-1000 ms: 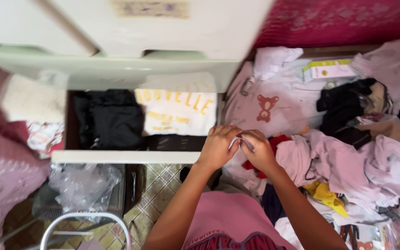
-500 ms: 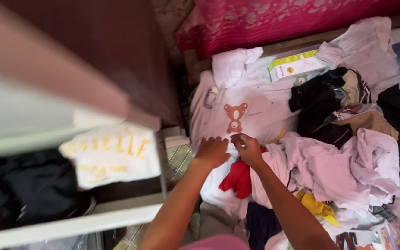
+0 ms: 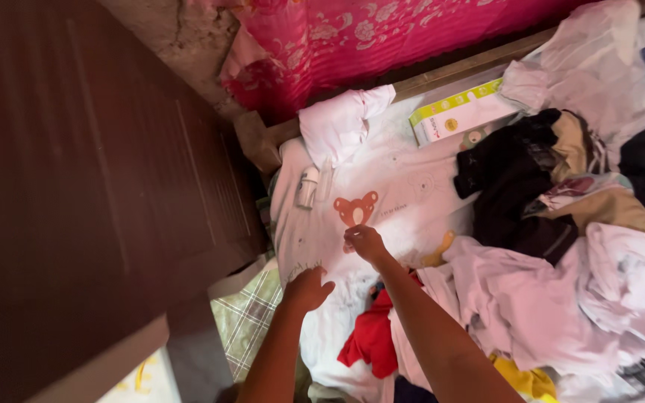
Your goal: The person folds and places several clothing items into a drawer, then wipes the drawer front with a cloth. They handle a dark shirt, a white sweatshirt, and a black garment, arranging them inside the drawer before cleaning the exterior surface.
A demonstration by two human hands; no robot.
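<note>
Hands [image 3: 309,289] [image 3: 364,241] pressing on white printed garment [image 3: 397,195]

You have a white shirt [image 3: 382,201] spread flat, front up, at the near edge of the clothes pile. It is pale with faint small prints and a red-brown bear-shaped face at its middle. Its lower edge is rumpled and hangs off beside the dark cabinet.
</note>
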